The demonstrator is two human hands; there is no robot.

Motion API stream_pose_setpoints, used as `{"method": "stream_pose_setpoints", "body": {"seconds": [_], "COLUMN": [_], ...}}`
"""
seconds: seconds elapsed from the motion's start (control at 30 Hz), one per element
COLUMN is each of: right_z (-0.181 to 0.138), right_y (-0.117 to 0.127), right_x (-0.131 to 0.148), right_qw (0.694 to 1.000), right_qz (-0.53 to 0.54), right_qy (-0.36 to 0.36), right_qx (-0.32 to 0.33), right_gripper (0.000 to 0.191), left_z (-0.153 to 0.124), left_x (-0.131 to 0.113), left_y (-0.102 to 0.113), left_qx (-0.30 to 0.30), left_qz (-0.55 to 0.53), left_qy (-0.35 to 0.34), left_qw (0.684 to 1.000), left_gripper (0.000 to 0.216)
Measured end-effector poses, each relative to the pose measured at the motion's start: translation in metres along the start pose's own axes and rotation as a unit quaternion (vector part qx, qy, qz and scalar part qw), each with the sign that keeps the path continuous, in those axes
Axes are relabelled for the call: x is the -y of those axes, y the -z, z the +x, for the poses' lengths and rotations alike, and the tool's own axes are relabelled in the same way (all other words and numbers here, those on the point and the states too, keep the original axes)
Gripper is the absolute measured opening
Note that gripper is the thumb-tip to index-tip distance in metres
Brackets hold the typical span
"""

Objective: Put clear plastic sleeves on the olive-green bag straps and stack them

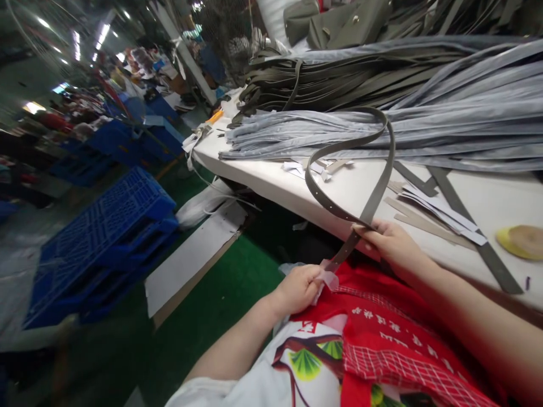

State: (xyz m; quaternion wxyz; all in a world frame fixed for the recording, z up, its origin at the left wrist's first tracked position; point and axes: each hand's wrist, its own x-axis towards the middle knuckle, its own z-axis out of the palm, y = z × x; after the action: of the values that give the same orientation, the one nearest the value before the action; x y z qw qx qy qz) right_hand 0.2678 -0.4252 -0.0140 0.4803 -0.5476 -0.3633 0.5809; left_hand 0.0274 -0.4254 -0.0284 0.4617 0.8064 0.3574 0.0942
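Note:
A long olive-grey strap [377, 192] with a row of small holes loops up above the table's near edge. My right hand [388, 240] pinches it where the two runs of the loop cross. Lower down, by the red apron, my left hand [299, 288] is closed around the strap's end, with a thin translucent wrap [330, 278] bunched at the fingers. The tip of the strap is hidden inside the left hand.
On the white table [263, 178] lie pale grey strips [305, 130], dark olive straps [339, 85], paper scraps [441, 212] and a yellow-edged tape roll [521, 241]. Blue pallets [106, 243] and a flat board [190, 260] rest on the green floor at left.

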Motion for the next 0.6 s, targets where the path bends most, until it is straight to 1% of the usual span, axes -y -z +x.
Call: {"method": "stream_pose_setpoints", "body": {"seconds": [0.07, 0.13, 0.3, 0.47, 0.53, 0.6], "right_z": [-0.001, -0.002, -0.005, -0.002, -0.003, -0.004], "right_y": [-0.001, -0.003, -0.009, -0.014, -0.022, -0.031], "right_x": [0.004, 0.010, 0.021, 0.018, 0.015, 0.012], "right_qw": [1.000, 1.000, 0.999, 0.988, 0.989, 0.993], "right_qz": [-0.002, 0.000, -0.009, -0.093, -0.098, -0.076], "right_qy": [0.006, 0.015, 0.044, 0.111, 0.104, 0.088], "right_qx": [-0.001, -0.005, 0.000, -0.056, -0.038, 0.006], "right_gripper": [0.037, 0.038, 0.035, 0.031, 0.033, 0.036], "left_z": [0.002, 0.004, 0.010, 0.020, 0.026, 0.031], "left_x": [-0.003, -0.004, -0.009, -0.022, -0.027, -0.032], "left_y": [-0.001, 0.000, 0.007, 0.015, 0.018, 0.022], "left_qx": [-0.022, -0.044, -0.088, -0.114, -0.123, -0.136], "left_qz": [0.047, 0.066, 0.070, 0.114, 0.117, 0.101], "left_qy": [-0.018, -0.025, -0.073, -0.116, -0.126, -0.130], "left_qw": [0.999, 0.997, 0.991, 0.980, 0.977, 0.977], "left_gripper": [0.025, 0.023, 0.025, 0.020, 0.021, 0.022]}}
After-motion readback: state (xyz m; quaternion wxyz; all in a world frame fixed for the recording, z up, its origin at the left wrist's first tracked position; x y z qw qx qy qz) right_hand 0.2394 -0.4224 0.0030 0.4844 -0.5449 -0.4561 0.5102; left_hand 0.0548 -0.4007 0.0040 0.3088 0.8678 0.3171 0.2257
